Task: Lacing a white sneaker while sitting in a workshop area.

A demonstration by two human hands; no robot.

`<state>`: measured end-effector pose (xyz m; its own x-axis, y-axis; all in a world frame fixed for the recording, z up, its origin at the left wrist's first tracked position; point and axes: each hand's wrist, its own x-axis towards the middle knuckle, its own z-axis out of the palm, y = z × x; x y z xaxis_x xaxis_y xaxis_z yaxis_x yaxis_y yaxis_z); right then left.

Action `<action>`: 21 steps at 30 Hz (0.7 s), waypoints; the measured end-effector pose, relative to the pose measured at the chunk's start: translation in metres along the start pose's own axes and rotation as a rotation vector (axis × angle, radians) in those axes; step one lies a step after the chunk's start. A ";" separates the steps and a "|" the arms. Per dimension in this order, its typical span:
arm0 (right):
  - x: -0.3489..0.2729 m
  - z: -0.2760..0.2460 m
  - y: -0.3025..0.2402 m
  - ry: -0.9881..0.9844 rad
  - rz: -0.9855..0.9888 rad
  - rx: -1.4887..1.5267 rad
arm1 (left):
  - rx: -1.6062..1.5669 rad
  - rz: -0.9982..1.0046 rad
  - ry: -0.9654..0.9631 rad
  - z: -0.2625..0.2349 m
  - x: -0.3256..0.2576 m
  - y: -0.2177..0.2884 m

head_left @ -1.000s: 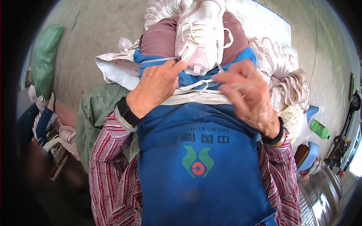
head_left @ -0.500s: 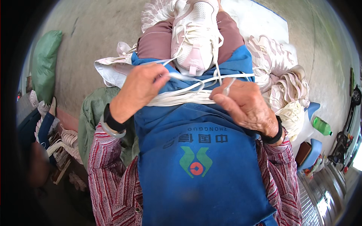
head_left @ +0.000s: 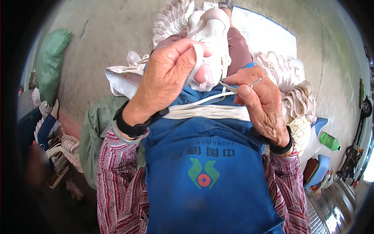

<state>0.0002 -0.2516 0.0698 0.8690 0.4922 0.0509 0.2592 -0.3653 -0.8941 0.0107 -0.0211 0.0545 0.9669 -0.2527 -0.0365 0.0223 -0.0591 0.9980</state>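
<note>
A white and pink sneaker upper (head_left: 210, 31) lies on the lap, over a blue apron (head_left: 175, 210). My left hand (head_left: 165, 74) hovers above the near part of the shoe, its thumb and fingers pinched on a white shoelace (head_left: 198, 58) that curves down in a loop. Beside the shoe's right edge, my right hand (head_left: 259, 99) grips a thin, pale, pointed tool (head_left: 229, 87), its tip aimed at the shoe. The left hand hides much of the shoe's lacing. A bundle of white laces (head_left: 210, 112) stretches across the apron below both hands.
Rows of stacked shoe uppers lie to the right (head_left: 280, 68) and at the far left of the shoe (head_left: 169, 23). A green sack (head_left: 54, 64) stands at the left. On the right are a green bottle (head_left: 329, 141) and a blue chair (head_left: 318, 169).
My left hand has risen and moved right over the shoe, drawing the lace with it. The right hand has shifted slightly up and right, and its tool now points toward the shoe.
</note>
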 end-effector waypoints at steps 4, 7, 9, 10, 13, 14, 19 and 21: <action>0.007 0.008 -0.010 0.081 -0.045 -0.001 | 0.051 0.069 0.180 0.015 0.021 -0.002; 0.016 0.016 -0.007 0.075 -0.074 0.048 | 0.544 0.416 0.261 0.017 0.033 0.003; 0.019 0.017 -0.013 0.129 0.060 0.197 | 0.796 0.493 0.325 0.016 0.027 0.004; 0.019 0.016 -0.005 0.124 -0.043 0.152 | 0.793 0.491 0.321 0.016 0.022 0.001; 0.018 0.016 -0.009 -0.018 -0.109 0.094 | 0.283 -0.086 0.095 0.020 0.007 -0.015; 0.016 0.022 -0.007 -0.054 -0.121 0.156 | 0.238 -0.056 0.089 0.022 0.003 -0.018; 0.016 0.035 -0.008 -0.022 -0.253 0.099 | 0.191 0.195 -0.045 0.022 -0.005 -0.027; 0.015 0.034 -0.008 -0.032 -0.258 0.031 | 0.160 0.193 -0.102 0.022 -0.014 -0.029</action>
<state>-0.0028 -0.2144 0.0628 0.7621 0.5906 0.2652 0.4570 -0.2007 -0.8665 -0.0088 -0.0373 0.0248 0.9186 -0.3695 0.1401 -0.2079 -0.1503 0.9665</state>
